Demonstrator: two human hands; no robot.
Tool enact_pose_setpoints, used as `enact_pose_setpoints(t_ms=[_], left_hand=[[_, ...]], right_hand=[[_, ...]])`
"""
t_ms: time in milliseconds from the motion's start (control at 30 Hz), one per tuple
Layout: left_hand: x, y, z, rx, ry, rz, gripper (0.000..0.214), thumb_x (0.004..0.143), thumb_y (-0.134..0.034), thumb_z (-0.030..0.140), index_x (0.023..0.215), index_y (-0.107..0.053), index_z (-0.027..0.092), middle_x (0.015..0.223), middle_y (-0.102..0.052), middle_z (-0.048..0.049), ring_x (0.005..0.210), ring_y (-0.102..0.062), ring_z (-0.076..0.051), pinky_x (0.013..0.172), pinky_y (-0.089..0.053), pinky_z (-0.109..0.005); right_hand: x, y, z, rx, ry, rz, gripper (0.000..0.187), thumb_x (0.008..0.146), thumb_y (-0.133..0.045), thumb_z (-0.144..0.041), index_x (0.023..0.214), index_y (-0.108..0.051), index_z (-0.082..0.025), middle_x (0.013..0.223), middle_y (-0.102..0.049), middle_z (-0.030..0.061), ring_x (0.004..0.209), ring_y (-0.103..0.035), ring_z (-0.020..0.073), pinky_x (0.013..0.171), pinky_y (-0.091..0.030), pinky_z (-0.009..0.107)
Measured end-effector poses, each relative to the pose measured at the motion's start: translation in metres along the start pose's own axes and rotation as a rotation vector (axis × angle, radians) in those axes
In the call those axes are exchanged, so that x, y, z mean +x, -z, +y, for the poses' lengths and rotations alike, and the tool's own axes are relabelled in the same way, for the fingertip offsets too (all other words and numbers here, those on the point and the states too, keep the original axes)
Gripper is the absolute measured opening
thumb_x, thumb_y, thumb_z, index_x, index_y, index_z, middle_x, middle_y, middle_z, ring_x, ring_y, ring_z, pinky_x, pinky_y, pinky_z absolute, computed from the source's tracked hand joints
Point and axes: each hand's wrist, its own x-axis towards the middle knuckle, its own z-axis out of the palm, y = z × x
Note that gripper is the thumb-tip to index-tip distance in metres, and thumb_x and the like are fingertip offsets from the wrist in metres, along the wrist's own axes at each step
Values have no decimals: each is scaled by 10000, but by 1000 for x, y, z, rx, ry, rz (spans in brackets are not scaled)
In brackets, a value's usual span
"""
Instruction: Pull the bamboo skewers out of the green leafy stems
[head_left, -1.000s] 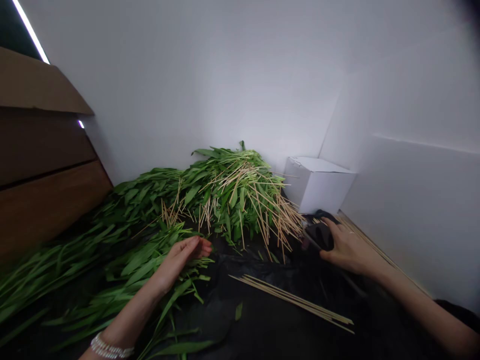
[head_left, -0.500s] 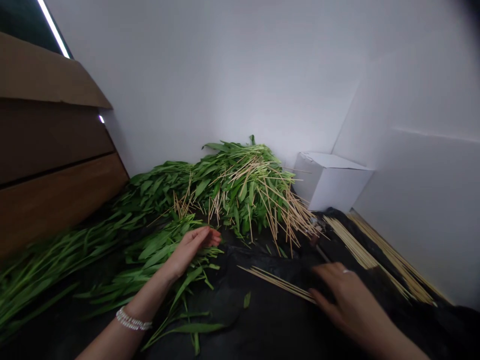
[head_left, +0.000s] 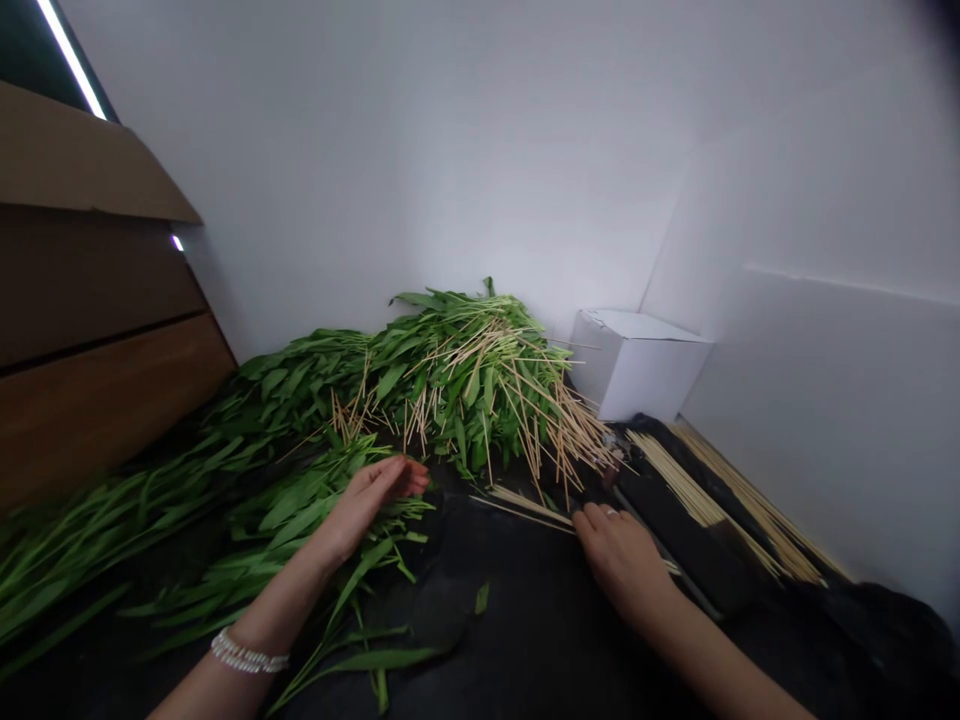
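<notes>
My right hand [head_left: 621, 560], wearing a ring, is closed around a few thin bamboo skewers [head_left: 529, 507]. Their tips point left, and short ends show behind the hand. On the left, my left hand [head_left: 381, 490] hovers at or rests against the cut ends of a loose bunch of long-leaved greens [head_left: 296, 515]. Its fingers are stretched out and slightly curved, with nothing visibly gripped, though the palm side is partly hidden. Behind both hands rises a heap of greens [head_left: 457, 350] bundled with many skewers sticking out of their stems.
More loose skewers [head_left: 686, 485] lie in rows at the right beside a dark, flat block [head_left: 675, 540]. A white box [head_left: 637, 360] stands against the wall at the back right. Cardboard [head_left: 90, 260] rises at the left. Black sheeting [head_left: 540, 640] covers the surface, with a stray leaf on it.
My right hand has moved left and away from me, bringing the skewers closer to the heap. My left hand has barely moved. The view has shifted slightly.
</notes>
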Motion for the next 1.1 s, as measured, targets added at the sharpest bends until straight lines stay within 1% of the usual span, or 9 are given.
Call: enact_pose_setpoints(t_ms=[233, 433, 533, 633, 767, 867, 967, 1033, 1100], left_hand=[[-1, 4, 3, -18, -61, 34, 423, 833, -558, 516, 910, -699, 125, 877, -719, -108, 820, -658, -213, 829, -497, -327], [-6, 15, 22, 10, -169, 187, 397, 815, -588, 506, 930, -706, 145, 900, -717, -89, 847, -651, -208, 828, -489, -308], [-8, 23, 26, 161, -196, 237, 385, 814, -587, 492, 889, -720, 139, 807, -705, -64, 760, -625, -183, 735, -478, -267], [-8, 32, 23, 368, -175, 218, 345, 800, -605, 455, 837, -730, 136, 684, -669, -30, 650, -582, -158, 628, -437, -241], [-6, 42, 14, 607, -215, 132, 251, 808, -605, 371, 787, -722, 150, 754, -696, -35, 708, -609, -172, 677, -444, -257], [-5, 43, 10, 802, -285, 175, 181, 827, -589, 295, 840, -723, 174, 856, -712, -50, 802, -629, -191, 752, -450, -282], [-6, 36, 9, 958, -359, 224, 160, 846, -576, 251, 907, -715, 201, 919, -706, -53, 879, -622, -198, 812, -438, -302], [-8, 26, 7, 1029, -416, 163, 167, 866, -563, 262, 925, -711, 213, 933, -699, -51, 912, -605, -199, 836, -420, -311], [-10, 16, 4, 1115, -455, 55, 162, 872, -572, 289, 917, -712, 223, 936, -691, -48, 934, -581, -205, 833, -392, -320]], right_hand=[[1, -9, 11, 38, 12, -10, 187, 814, -541, -58, 765, -648, -203, 802, -652, 33, 793, -605, 200, 658, -305, 312], [8, -16, 2, 92, 37, 96, 167, 877, -517, -170, 761, -632, -204, 762, -642, 28, 733, -601, 190, 650, -322, 305], [14, -26, -9, 92, 93, 156, 151, 840, -534, -116, 758, -624, -206, 754, -639, 26, 735, -605, 194, 647, -330, 302], [17, -38, -13, 80, 123, 199, 228, 774, -500, -3, 761, -613, -200, 744, -636, 22, 687, -606, 180, 641, -339, 299], [18, -46, -3, 171, 135, 234, 204, 797, -456, -54, 763, -588, -206, 702, -627, 22, 589, -582, 149, 588, -337, 280], [20, -42, 7, 316, 147, 250, 175, 826, -442, -128, 724, -547, -224, 647, -600, -2, 526, -544, 120, 535, -312, 259], [31, -26, 7, 438, 150, 319, 177, 862, -432, -201, 701, -501, -227, 621, -567, -9, 535, -539, 124, 533, -323, 254], [43, -10, -3, 486, 137, 376, 179, 895, -405, -232, 738, -489, -222, 669, -577, 5, 591, -559, 134, 563, -349, 256], [58, 7, -20, 522, 94, 434, 180, 928, -357, -238, 811, -491, -210, 733, -590, 18, 638, -575, 139, 590, -365, 257]])
